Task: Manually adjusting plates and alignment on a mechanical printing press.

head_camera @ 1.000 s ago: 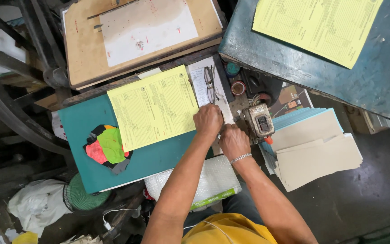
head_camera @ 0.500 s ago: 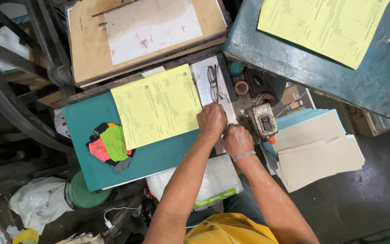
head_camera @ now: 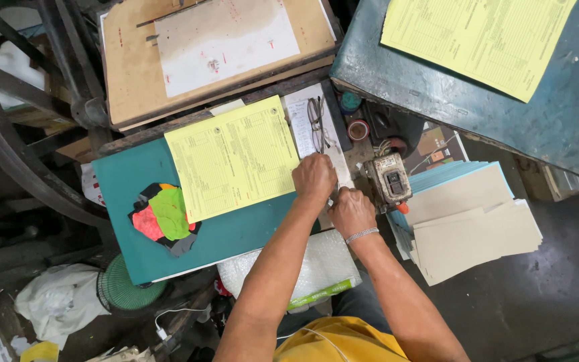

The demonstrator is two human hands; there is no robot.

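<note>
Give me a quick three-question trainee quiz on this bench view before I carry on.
1. True or false: the left hand rests at the right edge of the yellow printed sheet on the teal board.
2. What lies on the white paper strip above the hands? A) scissors B) eyeglasses C) a pen
3. Fill in: the right hand wears a ____ bracelet at the wrist.

Key: 1 true; 2 B, the eyeglasses; 3 silver-coloured.

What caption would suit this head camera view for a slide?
Both hands, left hand and right hand, meet beside a yellow form on a teal board.
</note>
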